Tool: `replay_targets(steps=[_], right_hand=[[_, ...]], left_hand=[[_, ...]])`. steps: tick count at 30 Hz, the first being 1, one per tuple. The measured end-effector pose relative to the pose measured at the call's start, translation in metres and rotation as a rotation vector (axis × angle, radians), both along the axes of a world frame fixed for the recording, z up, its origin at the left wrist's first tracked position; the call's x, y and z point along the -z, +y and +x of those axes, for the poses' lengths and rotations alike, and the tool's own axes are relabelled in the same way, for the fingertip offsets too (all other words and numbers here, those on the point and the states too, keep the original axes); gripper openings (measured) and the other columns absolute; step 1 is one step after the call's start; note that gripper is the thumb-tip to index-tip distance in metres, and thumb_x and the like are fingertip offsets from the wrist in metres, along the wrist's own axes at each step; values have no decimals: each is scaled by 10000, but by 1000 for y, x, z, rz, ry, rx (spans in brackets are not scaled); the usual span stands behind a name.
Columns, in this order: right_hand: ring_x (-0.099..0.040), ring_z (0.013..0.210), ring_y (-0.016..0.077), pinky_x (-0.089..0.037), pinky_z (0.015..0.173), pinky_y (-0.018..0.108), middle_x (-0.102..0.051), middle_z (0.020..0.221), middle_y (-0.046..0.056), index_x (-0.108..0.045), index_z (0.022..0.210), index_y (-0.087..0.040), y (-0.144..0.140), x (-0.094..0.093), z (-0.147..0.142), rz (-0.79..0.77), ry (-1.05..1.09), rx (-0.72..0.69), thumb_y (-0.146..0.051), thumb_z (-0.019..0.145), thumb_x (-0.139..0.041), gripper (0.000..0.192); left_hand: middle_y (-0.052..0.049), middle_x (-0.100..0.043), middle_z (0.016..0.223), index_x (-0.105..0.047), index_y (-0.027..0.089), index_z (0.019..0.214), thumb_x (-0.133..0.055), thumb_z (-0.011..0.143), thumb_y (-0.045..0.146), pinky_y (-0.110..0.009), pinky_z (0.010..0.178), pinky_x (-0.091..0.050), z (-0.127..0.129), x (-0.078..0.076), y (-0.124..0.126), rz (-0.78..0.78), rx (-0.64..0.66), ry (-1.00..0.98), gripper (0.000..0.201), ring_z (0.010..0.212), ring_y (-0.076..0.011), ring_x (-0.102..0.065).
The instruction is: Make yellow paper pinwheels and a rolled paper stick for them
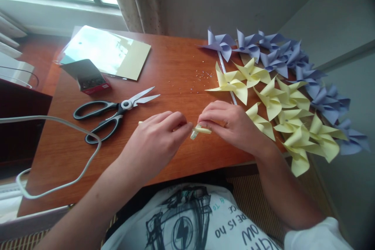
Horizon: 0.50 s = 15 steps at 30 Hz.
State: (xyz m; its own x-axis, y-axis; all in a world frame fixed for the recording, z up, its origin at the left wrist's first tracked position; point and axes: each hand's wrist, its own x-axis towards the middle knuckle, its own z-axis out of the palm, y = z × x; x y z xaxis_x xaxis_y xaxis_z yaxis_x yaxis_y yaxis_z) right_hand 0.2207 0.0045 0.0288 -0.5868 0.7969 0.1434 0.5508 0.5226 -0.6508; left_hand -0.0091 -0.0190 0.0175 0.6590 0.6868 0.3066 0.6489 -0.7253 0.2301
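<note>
Head view: shirt [205, 222] print partly reads "IS NO"; both hands pinch yellow paper [200, 130]

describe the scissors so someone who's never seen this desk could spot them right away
Start at the wooden table and look to its left half, just in front of the small red box of pins and the shiny sheet. The scissors lie flat there, slightly open, blades pointing right. They are the only black-handled, metal-bladed thing; the left hand is just to their right.
</note>
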Motion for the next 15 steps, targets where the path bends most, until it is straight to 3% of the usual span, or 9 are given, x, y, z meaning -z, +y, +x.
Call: replay_targets(steps=[15], right_hand=[[-644, 919, 194, -527, 834, 338, -741, 964, 33, -734, 948, -229, -6, -1, -4, 79, -67, -35, -171, 968, -605, 143]], left_hand=[[-31, -656, 842, -725, 205, 986, -572, 960, 195, -304, 626, -445, 6, -11, -3, -130, -78, 68, 156, 736, -179, -615]])
